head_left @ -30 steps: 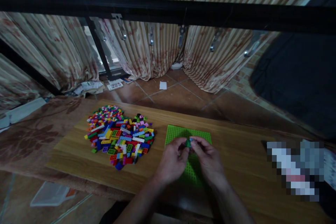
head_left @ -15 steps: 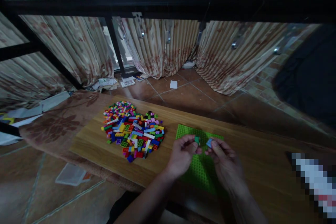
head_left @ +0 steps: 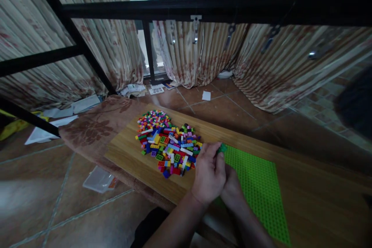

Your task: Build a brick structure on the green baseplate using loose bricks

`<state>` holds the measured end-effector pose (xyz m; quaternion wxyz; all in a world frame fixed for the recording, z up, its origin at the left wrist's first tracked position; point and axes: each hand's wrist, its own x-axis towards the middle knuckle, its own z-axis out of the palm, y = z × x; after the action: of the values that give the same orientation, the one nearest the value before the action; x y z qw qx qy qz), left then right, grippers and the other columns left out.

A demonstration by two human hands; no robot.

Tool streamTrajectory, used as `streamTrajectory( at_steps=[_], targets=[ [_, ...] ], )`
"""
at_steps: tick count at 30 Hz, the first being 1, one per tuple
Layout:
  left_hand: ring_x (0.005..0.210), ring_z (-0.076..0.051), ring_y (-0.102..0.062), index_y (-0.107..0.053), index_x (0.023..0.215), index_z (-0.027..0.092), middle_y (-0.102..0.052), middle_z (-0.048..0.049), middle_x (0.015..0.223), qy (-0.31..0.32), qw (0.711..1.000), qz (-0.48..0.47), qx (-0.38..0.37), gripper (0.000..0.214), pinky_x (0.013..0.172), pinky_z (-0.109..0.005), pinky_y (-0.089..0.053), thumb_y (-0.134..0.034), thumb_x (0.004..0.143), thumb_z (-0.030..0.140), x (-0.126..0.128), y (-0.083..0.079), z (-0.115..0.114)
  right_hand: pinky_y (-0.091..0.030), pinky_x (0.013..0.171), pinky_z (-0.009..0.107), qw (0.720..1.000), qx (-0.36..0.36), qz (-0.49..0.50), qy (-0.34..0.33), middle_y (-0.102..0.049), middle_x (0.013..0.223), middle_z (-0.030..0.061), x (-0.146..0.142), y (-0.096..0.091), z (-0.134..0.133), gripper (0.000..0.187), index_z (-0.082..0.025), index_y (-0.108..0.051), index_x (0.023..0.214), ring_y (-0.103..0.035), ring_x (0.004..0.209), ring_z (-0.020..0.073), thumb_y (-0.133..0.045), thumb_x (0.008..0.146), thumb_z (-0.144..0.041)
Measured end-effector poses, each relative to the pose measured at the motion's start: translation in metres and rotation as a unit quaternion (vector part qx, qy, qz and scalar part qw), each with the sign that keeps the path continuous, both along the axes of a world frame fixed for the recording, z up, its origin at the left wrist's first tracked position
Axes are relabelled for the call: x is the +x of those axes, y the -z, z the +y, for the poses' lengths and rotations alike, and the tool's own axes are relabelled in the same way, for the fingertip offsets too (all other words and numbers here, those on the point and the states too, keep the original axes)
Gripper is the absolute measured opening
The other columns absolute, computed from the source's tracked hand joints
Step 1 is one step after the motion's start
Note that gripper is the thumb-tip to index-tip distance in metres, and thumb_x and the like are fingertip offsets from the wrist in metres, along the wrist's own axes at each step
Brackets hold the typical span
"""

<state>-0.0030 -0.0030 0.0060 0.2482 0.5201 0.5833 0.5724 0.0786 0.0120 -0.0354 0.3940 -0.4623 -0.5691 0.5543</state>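
So my hands are bunched together over the table [head_left: 124,151], left hand [head_left: 208,175] pinching a little dark green brick [head_left: 223,148] by the near corner of the bright green baseplate [head_left: 258,186], and my right hand [head_left: 231,188] is tucked behind it, so can't tell what that one's gripping. The colourful brick pile [head_left: 171,149] is just loose on the wood, while a clear plastic tub [head_left: 97,178] sits on the floor [head_left: 37,201], something orange [head_left: 112,183] at its edge, maybe inside, can't tell.
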Motion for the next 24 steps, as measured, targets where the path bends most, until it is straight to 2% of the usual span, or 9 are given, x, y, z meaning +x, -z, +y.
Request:
streamTrajectory(
  at_steps=[3,5,8,11,14,17,20,24],
  targets=[
    [0.099,-0.019,-0.059,-0.062,0.118,0.016,-0.062,-0.0093,0.106,0.034,0.996,0.044,-0.063,0.032,0.092,-0.033,-0.05,-0.044,0.091,0.011,-0.008,0.003,0.001,-0.053,0.075,0.034,0.994,0.009,-0.045,0.101,-0.075,0.09,0.0073,0.018,0.0,0.007,0.034,-0.019,-0.072,0.094,-0.067,0.079,0.0212,-0.063,0.077,-0.047],
    [0.099,-0.02,-0.06,-0.062,0.118,0.015,-0.062,-0.0107,0.107,0.056,0.99,0.077,-0.103,0.034,0.092,-0.034,-0.051,-0.043,0.09,0.009,-0.01,0.008,0.0,-0.053,0.072,0.036,0.983,0.002,-0.066,0.172,-0.075,0.092,0.0078,0.035,0.0,0.015,0.039,-0.019,-0.07,0.1,-0.065,0.071,0.0195,-0.063,0.077,-0.049],
    [0.1,-0.022,-0.061,-0.062,0.116,0.014,-0.062,-0.0128,0.11,0.085,0.979,0.122,-0.143,0.034,0.092,-0.035,-0.051,-0.043,0.088,0.009,-0.007,0.018,0.0,-0.053,0.075,0.041,0.971,0.032,-0.119,0.205,-0.074,0.1,0.0102,0.061,0.004,0.025,0.042,-0.02,-0.069,0.105,-0.066,0.075,0.0218,-0.059,0.08,-0.052],
    [0.097,-0.023,-0.062,-0.064,0.113,0.013,-0.062,-0.0136,0.11,0.122,0.964,0.174,-0.161,0.033,0.089,-0.035,-0.052,-0.043,0.088,0.011,-0.003,0.026,0.001,-0.048,0.09,0.05,0.944,0.127,-0.26,0.157,-0.071,0.11,0.0131,0.082,0.012,0.033,0.044,-0.02,-0.068,0.112,-0.065,0.098,0.0292,-0.052,0.086,-0.051],
    [0.094,-0.024,-0.063,-0.065,0.114,0.015,-0.064,-0.0131,0.11,0.144,0.948,0.219,-0.179,0.034,0.087,-0.036,-0.053,-0.044,0.086,0.011,-0.001,0.029,0.005,-0.04,0.102,0.056,0.879,0.237,-0.401,0.099,-0.064,0.124,0.0165,0.094,0.024,0.033,0.046,-0.018,-0.064,0.121,-0.055,0.119,0.0342,-0.047,0.089,-0.046],
    [0.097,-0.023,-0.063,-0.066,0.113,0.017,-0.066,-0.0111,0.108,0.145,0.943,0.244,-0.174,0.034,0.089,-0.035,-0.051,-0.045,0.087,0.01,-0.002,0.029,0.008,-0.036,0.106,0.058,0.831,0.277,-0.478,0.068,-0.053,0.14,0.0153,0.103,0.033,0.029,0.048,-0.018,-0.057,0.131,-0.044,0.132,0.0344,-0.042,0.093,-0.043],
    [0.1,-0.022,-0.063,-0.065,0.113,0.019,-0.067,-0.0098,0.11,0.153,0.937,0.259,-0.175,0.033,0.091,-0.034,-0.051,-0.044,0.088,0.011,-0.002,0.028,0.01,-0.034,0.11,0.056,0.813,0.287,-0.507,0.016,-0.047,0.148,0.0124,0.116,0.036,0.026,0.049,-0.021,-0.051,0.138,-0.038,0.139,0.0319,-0.041,0.095,-0.042],
    [0.1,-0.021,-0.064,-0.063,0.116,0.02,-0.067,-0.0074,0.114,0.177,0.93,0.269,-0.175,0.033,0.09,-0.032,-0.05,-0.047,0.089,0.012,0.003,0.027,0.011,-0.03,0.113,0.054,0.809,0.292,-0.51,-0.028,-0.046,0.149,0.0105,0.135,0.031,0.025,0.047,-0.022,-0.051,0.139,-0.036,0.141,0.0293,-0.044,0.096,-0.04]
  ],
)
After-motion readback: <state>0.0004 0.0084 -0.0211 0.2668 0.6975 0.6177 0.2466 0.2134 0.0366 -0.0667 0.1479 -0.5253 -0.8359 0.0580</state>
